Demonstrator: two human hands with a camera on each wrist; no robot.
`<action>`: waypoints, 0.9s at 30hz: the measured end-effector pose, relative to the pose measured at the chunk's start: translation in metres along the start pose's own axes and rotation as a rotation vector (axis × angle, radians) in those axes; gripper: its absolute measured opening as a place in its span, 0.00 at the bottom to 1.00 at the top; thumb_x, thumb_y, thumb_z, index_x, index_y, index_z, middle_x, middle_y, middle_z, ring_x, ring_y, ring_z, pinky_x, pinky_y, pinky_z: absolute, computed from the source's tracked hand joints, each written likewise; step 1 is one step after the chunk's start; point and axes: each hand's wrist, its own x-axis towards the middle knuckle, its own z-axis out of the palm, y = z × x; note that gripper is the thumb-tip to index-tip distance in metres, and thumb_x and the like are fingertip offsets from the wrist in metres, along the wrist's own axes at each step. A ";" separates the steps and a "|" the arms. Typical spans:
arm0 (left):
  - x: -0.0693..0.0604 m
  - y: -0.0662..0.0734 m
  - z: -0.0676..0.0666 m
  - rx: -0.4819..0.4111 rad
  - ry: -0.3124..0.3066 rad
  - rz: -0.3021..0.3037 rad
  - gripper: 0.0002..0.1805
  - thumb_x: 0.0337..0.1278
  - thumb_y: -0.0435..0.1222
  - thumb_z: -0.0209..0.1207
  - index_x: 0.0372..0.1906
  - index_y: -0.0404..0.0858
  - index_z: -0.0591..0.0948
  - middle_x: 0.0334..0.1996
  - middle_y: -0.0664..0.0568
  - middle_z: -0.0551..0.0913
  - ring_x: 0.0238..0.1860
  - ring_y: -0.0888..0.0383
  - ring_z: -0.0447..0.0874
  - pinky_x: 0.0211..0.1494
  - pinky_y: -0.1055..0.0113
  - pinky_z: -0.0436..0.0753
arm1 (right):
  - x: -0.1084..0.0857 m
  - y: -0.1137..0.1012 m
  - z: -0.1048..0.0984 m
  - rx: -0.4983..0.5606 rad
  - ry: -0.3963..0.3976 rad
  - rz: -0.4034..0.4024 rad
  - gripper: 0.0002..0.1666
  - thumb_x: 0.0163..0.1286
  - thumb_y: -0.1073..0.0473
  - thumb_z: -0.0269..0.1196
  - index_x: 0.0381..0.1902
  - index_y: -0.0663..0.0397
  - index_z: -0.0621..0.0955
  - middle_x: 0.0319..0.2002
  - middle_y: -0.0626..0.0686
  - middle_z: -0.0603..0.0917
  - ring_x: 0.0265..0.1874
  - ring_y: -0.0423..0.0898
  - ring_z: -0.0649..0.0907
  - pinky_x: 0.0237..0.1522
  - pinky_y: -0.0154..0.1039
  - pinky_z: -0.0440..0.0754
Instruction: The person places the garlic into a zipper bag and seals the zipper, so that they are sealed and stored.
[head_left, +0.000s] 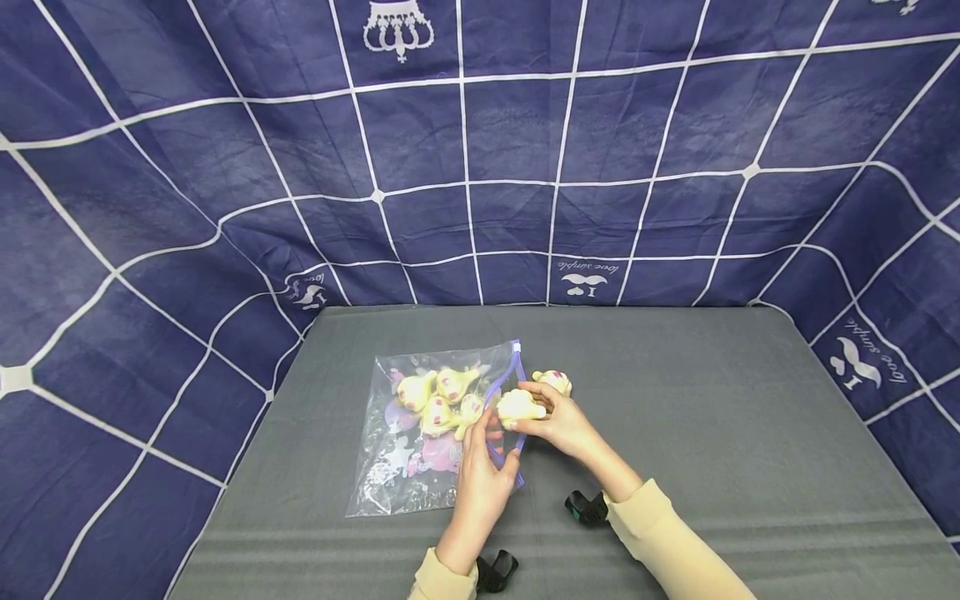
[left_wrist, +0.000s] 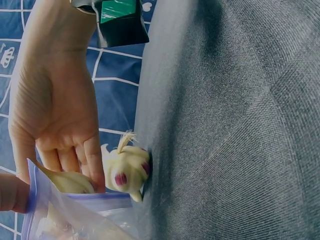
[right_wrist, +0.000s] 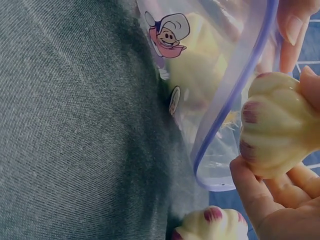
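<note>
A clear zip bag (head_left: pixel 382 467) with a purple edge lies on its side, with several pale garlic bulbs (head_left: pixel 414 392) inside. The left hand (head_left: pixel 483 483) grips the bag's purple-edged mouth, fingers partly inside it. In the right hand (head_left: pixel 558 423) a garlic bulb (head_left: pixel 517 407) is held at that mouth; the right wrist view shows this bulb (right_wrist: pixel 275 125) pinched between thumb and fingers beside the purple rim (right_wrist: pixel 235 95). Another garlic bulb (head_left: pixel 552 382) rests on the table just behind the right hand, also visible in the left wrist view as a bulb (left_wrist: pixel 126 169) with purple patches.
The grey table (head_left: pixel 712 417) extends around the bag. A dark blue cloth (head_left: pixel 510 133) with white lines hangs behind and at both sides. Black wrist devices show at the left wrist (head_left: pixel 497 572) and the right wrist (head_left: pixel 587 507).
</note>
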 end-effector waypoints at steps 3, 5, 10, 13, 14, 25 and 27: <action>0.000 0.000 0.000 0.003 0.014 0.008 0.36 0.45 0.25 0.65 0.65 0.30 0.69 0.55 0.44 0.76 0.50 0.51 0.79 0.46 0.61 0.80 | 0.001 0.002 0.002 0.015 0.008 0.009 0.39 0.57 0.60 0.73 0.65 0.63 0.72 0.60 0.63 0.78 0.59 0.57 0.80 0.53 0.37 0.80; 0.000 -0.001 0.000 0.007 0.021 0.011 0.36 0.45 0.25 0.65 0.65 0.30 0.69 0.56 0.44 0.75 0.50 0.51 0.80 0.46 0.61 0.80 | 0.002 0.004 0.003 0.031 0.011 0.012 0.39 0.57 0.61 0.73 0.65 0.64 0.72 0.58 0.64 0.80 0.56 0.55 0.81 0.49 0.31 0.79; 0.000 -0.002 0.000 0.010 0.022 0.011 0.36 0.45 0.25 0.65 0.65 0.31 0.69 0.58 0.44 0.74 0.50 0.51 0.80 0.45 0.62 0.79 | 0.003 0.005 0.006 0.075 0.005 0.011 0.39 0.58 0.63 0.71 0.66 0.69 0.70 0.57 0.67 0.79 0.53 0.52 0.82 0.44 0.26 0.78; 0.000 -0.002 0.001 0.006 0.021 0.013 0.36 0.45 0.24 0.65 0.65 0.31 0.69 0.58 0.45 0.74 0.50 0.51 0.80 0.45 0.62 0.79 | 0.003 0.006 0.007 0.086 0.001 0.013 0.39 0.59 0.64 0.71 0.66 0.70 0.69 0.59 0.68 0.76 0.54 0.53 0.81 0.45 0.27 0.79; 0.000 -0.002 0.001 0.004 0.019 0.014 0.36 0.45 0.24 0.65 0.65 0.31 0.69 0.58 0.45 0.74 0.50 0.51 0.80 0.45 0.62 0.79 | 0.003 0.006 0.007 0.088 -0.001 0.013 0.39 0.59 0.64 0.70 0.66 0.70 0.69 0.60 0.68 0.75 0.55 0.54 0.81 0.46 0.29 0.80; 0.000 -0.002 0.000 0.001 0.010 0.018 0.36 0.47 0.25 0.65 0.65 0.31 0.68 0.58 0.44 0.74 0.49 0.51 0.79 0.42 0.64 0.78 | 0.008 0.016 0.009 -0.001 -0.032 -0.042 0.40 0.57 0.63 0.73 0.65 0.69 0.71 0.62 0.67 0.76 0.58 0.60 0.80 0.56 0.46 0.81; -0.001 -0.002 0.000 -0.002 0.005 0.016 0.36 0.47 0.25 0.65 0.66 0.31 0.68 0.58 0.44 0.74 0.47 0.50 0.79 0.41 0.65 0.78 | 0.009 0.018 0.010 -0.040 -0.049 -0.062 0.39 0.58 0.62 0.72 0.65 0.68 0.71 0.63 0.66 0.76 0.59 0.61 0.79 0.57 0.49 0.80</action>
